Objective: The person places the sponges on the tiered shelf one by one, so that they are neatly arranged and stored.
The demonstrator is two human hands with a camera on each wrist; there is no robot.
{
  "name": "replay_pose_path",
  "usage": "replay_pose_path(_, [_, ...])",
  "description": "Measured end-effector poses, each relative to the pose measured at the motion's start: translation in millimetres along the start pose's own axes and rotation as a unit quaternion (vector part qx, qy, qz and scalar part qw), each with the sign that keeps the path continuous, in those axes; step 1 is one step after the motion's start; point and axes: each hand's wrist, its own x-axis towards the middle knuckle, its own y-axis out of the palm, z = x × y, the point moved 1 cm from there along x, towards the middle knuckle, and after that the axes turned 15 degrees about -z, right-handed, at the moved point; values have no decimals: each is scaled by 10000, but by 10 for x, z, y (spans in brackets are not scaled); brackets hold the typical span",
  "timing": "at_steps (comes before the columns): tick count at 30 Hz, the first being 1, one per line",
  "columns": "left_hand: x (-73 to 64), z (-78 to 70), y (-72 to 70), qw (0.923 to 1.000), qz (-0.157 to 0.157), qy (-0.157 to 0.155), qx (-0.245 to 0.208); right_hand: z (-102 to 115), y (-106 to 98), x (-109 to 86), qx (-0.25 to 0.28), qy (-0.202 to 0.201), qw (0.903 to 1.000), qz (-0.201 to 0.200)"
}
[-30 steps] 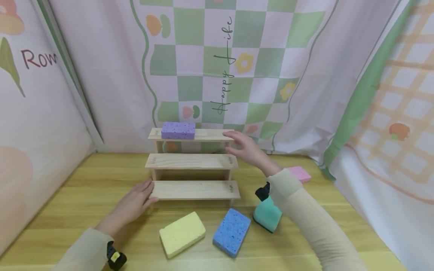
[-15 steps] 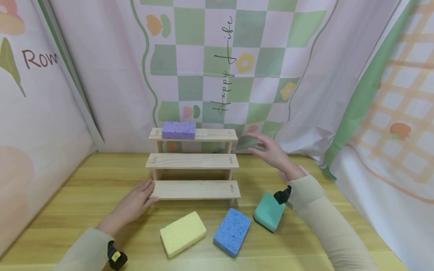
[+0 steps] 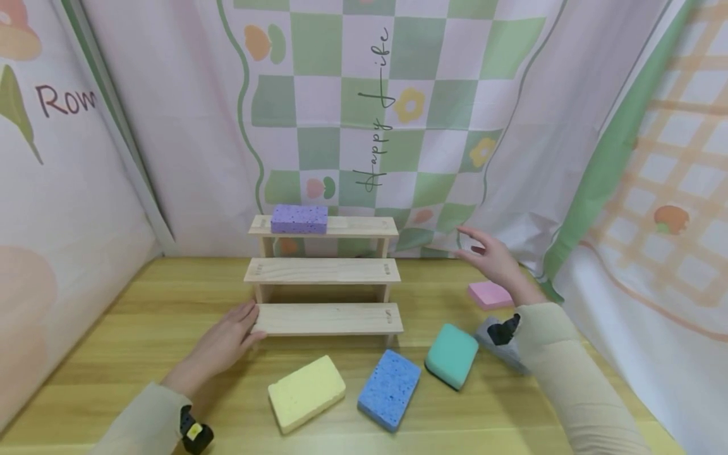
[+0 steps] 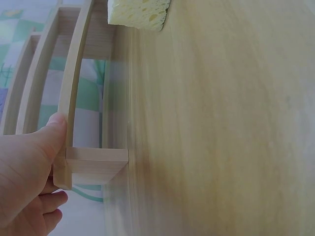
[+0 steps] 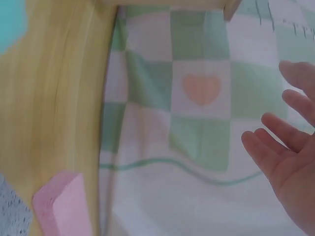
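Observation:
A three-tier wooden shelf (image 3: 324, 270) stands on the table, with a purple sponge (image 3: 299, 219) lying on its top tier at the left. My left hand (image 3: 223, 340) grips the left end of the lowest board; in the left wrist view the thumb lies against the board (image 4: 78, 73) and other fingers are partly hidden behind it. To the right of the shelf, my right hand (image 3: 493, 259) is in the air with its fingers apart and holds nothing. Below and beside it lies a pink sponge (image 3: 489, 295). The right wrist view also shows that hand's extended fingers (image 5: 275, 132).
In front of the shelf lie a yellow sponge (image 3: 307, 394), a blue sponge (image 3: 389, 390) and a teal sponge (image 3: 452, 356). A grey sponge (image 3: 505, 344) is partly covered by the right wrist. A patterned curtain (image 3: 364, 114) hangs behind the table (image 3: 114, 354).
My right hand has moved away from the top tier's right end, out to the right, uncovering more of the teal sponge. The left hand and the purple sponge have stayed put.

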Motion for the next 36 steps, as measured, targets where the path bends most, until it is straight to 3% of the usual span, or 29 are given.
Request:
replay_pose_path(3, [0,-6,-1,10000,6,-3,1,-90,-88,-29,-40,262,9996,-72])
replay_pose_path(9, [-3,-18,-5,10000,32,-25,-23,-285,-197,-79,-71,382,9991,-192])
replay_pose_path(19, [1,-29,-16,10000,25,-58,-16,-627,-340,-149,-158,1097,9938,-76])
replay_pose_path(28, [-1,-36,-20,10000,48,-54,27,-851,-404,-226,-344,1133,9929,-140])
replay_pose_path(36, [2,-39,-26,9999,62,-95,2,-1062,-385,-336,-385,1779,9830,235])
